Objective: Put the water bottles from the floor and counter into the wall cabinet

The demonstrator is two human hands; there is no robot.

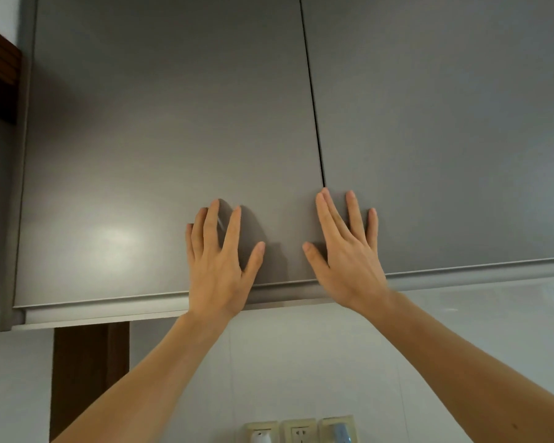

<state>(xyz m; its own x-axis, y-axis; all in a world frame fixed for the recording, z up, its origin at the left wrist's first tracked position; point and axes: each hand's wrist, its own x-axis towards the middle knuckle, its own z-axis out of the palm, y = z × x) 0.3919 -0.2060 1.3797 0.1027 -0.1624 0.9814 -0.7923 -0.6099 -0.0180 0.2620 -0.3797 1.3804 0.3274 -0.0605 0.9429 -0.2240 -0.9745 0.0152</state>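
Observation:
The grey wall cabinet fills the upper view, with both doors closed. My left hand (219, 254) lies flat with spread fingers on the lower right part of the left door (160, 148). My right hand (346, 247) lies flat across the seam, its fingers on the lower left corner of the right door (445, 129). Neither hand holds anything. No water bottle is in view.
A grey rail (109, 310) runs under the cabinet doors. Below is a white tiled wall (301, 362) with three wall sockets (299, 430) at the bottom edge, two with plugs in them. Dark wood trim (87, 378) stands at the left.

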